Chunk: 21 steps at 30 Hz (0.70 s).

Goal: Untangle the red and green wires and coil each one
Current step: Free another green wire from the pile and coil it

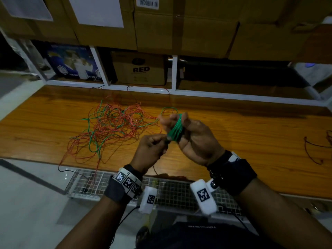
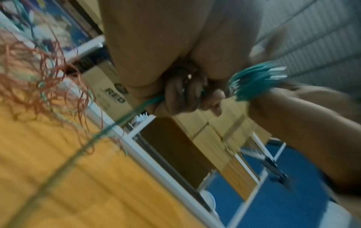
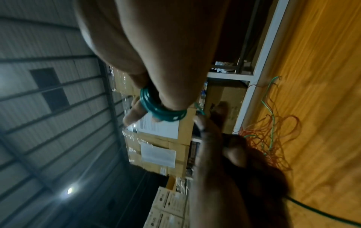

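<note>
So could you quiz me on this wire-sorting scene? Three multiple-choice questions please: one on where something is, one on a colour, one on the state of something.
1. Where is the tangled pile?
A. On the wooden table
B. In a cardboard box
C. On the floor

2. What colour is the coil wound round the right hand?
A. Red
B. Green
C. Yellow

3. What is the left hand doing?
A. Lying flat and open
B. Pinching the green wire
C. Lifting a box

Answers:
1. A, the pile lies on the wooden table, to the left of the hands.
2. B, green turns wrap that hand's fingers.
3. B, its fingers are curled round a green strand next to the coil.
</note>
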Each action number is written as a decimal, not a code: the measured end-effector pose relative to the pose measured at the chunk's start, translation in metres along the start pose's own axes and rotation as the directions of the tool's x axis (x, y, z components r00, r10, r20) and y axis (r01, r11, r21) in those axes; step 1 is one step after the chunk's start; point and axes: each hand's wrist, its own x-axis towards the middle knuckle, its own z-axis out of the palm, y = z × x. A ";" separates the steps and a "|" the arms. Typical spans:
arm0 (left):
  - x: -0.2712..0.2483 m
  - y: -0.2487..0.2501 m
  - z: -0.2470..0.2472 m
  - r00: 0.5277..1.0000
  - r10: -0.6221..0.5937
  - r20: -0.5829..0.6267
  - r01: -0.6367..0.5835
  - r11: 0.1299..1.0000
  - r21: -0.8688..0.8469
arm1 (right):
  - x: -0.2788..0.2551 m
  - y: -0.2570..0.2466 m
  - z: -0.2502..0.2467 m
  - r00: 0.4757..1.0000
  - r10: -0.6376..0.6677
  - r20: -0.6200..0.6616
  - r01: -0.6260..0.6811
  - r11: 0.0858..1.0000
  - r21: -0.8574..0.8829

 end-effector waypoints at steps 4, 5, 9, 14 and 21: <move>-0.013 -0.003 0.004 0.993 -0.062 0.101 0.055 0.996 0.067 | 0.024 -0.010 -0.031 0.935 -0.299 -0.193 0.227 0.918 -0.324; -0.014 -0.003 0.002 0.995 -0.058 0.082 0.052 0.996 0.075 | 0.027 -0.011 -0.041 0.899 -0.379 -0.218 0.183 0.778 -0.601; -0.013 0.007 -0.009 0.998 0.008 0.065 -0.023 0.970 0.242 | 0.018 -0.013 -0.058 0.954 -0.274 -0.118 -0.160 -0.138 -0.977; -0.003 0.020 -0.029 0.990 0.106 0.093 -0.134 0.917 0.375 | -0.015 0.008 -0.059 0.879 0.471 -0.076 -0.244 0.306 -0.920; 0.010 0.024 -0.020 0.976 0.183 0.116 -0.207 0.948 0.241 | -0.020 0.015 -0.047 0.787 0.541 0.296 -0.250 0.719 -0.649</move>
